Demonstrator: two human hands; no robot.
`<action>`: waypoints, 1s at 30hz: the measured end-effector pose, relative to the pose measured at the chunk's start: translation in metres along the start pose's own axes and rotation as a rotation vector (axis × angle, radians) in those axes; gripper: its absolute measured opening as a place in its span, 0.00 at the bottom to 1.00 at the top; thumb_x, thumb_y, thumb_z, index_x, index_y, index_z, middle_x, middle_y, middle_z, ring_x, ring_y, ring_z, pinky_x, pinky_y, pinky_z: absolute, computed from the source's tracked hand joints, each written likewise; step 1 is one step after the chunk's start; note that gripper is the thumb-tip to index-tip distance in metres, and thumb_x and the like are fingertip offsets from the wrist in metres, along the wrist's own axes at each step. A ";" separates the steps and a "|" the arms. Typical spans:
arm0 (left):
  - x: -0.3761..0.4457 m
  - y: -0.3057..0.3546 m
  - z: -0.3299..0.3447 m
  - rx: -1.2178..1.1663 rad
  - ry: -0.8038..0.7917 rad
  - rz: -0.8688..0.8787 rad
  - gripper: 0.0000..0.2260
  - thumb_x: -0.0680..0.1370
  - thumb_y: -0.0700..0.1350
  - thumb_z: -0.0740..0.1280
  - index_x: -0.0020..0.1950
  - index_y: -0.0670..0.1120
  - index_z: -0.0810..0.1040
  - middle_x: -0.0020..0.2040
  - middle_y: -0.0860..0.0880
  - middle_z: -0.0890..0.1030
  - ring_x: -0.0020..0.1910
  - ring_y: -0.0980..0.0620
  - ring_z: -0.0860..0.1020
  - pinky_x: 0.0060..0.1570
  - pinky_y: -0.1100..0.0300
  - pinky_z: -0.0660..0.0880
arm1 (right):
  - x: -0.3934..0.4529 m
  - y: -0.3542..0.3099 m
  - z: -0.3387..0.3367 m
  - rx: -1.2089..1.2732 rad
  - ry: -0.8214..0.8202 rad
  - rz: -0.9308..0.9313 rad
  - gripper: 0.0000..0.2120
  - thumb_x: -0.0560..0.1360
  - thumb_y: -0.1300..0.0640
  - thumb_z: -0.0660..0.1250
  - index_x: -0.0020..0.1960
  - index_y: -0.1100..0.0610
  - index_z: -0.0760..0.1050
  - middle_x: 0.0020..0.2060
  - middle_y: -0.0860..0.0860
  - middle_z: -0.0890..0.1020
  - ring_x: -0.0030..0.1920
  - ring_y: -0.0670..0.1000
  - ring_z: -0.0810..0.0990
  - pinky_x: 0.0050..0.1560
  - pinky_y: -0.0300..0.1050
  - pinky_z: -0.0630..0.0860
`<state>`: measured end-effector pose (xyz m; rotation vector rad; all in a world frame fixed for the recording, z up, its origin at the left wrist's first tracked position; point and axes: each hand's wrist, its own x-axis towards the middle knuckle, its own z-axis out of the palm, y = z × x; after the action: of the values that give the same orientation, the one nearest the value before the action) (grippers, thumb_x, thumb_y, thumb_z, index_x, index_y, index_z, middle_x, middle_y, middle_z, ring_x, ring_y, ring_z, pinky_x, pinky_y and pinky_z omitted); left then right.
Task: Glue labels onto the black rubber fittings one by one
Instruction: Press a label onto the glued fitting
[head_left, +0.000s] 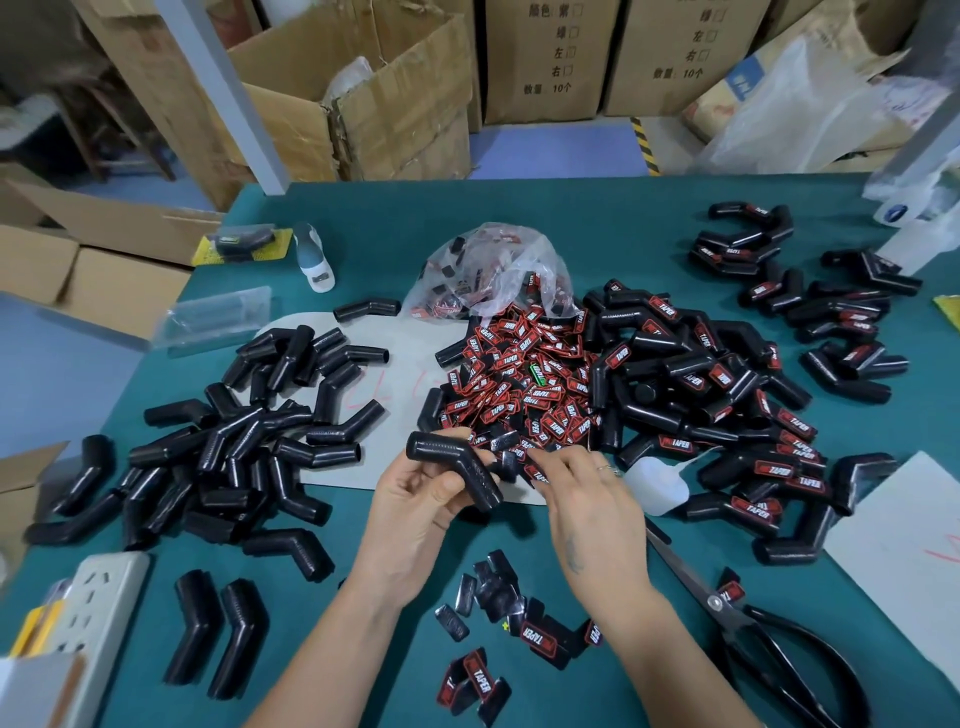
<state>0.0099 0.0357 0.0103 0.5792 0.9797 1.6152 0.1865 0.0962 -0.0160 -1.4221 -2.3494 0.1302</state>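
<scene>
Teal work table (363, 218), bearing all items below; places are given relative to the pile of red-and-black labels (524, 379) at its middle. Cardboard boxes (395, 93), stacked on the floor beyond the table, well behind the label pile. Heap of labelled black fittings (717, 395), just right of the label pile and touching its edge, with further labelled ones scattered toward the far right corner. Heap of unlabelled black fittings (249, 441), left of the label pile, lying partly on a pale sheet (395, 364) that runs under the pile. Clear plastic bag (493, 270), immediately behind the label pile, its mouth spilling labels into it. Black scissors (769, 639), near right of the label pile, blades pointing toward it. White power strip (98, 613), near left corner, well apart from the pile. Left hand (415, 504), just in front of the label pile, fingers and thumb curled around one bent black fitting (457, 467) held above the table. Right hand (587, 493), beside the left, at the near edge of the label pile, fingertips drawn together there; whether they pinch a label cannot be told. Loose labels (498, 618), several face down, in front of the pile between the forearms. White glue bottle (657, 486), just right of the right hand.
</scene>
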 end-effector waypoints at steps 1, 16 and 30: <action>-0.001 0.000 0.002 -0.011 -0.017 -0.017 0.21 0.69 0.52 0.84 0.60 0.49 0.87 0.51 0.43 0.88 0.47 0.46 0.87 0.46 0.57 0.83 | 0.001 0.000 0.000 0.018 0.000 0.010 0.23 0.68 0.67 0.82 0.60 0.54 0.85 0.45 0.51 0.82 0.43 0.57 0.83 0.37 0.52 0.81; -0.006 0.001 0.005 -0.102 -0.080 -0.111 0.22 0.73 0.49 0.82 0.65 0.48 0.84 0.56 0.40 0.86 0.53 0.39 0.87 0.40 0.56 0.86 | -0.001 -0.001 -0.014 0.278 0.006 0.084 0.01 0.81 0.55 0.70 0.50 0.51 0.79 0.48 0.46 0.78 0.38 0.53 0.80 0.31 0.54 0.78; -0.008 0.005 0.008 -0.017 -0.040 -0.132 0.18 0.74 0.44 0.76 0.64 0.47 0.85 0.52 0.41 0.84 0.49 0.44 0.86 0.41 0.59 0.84 | -0.002 -0.010 -0.039 1.351 -0.138 0.436 0.10 0.76 0.62 0.74 0.46 0.46 0.83 0.43 0.52 0.86 0.44 0.48 0.85 0.44 0.40 0.81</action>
<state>0.0156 0.0296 0.0195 0.5220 0.9541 1.4887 0.1936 0.0849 0.0226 -1.0816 -1.3059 1.5834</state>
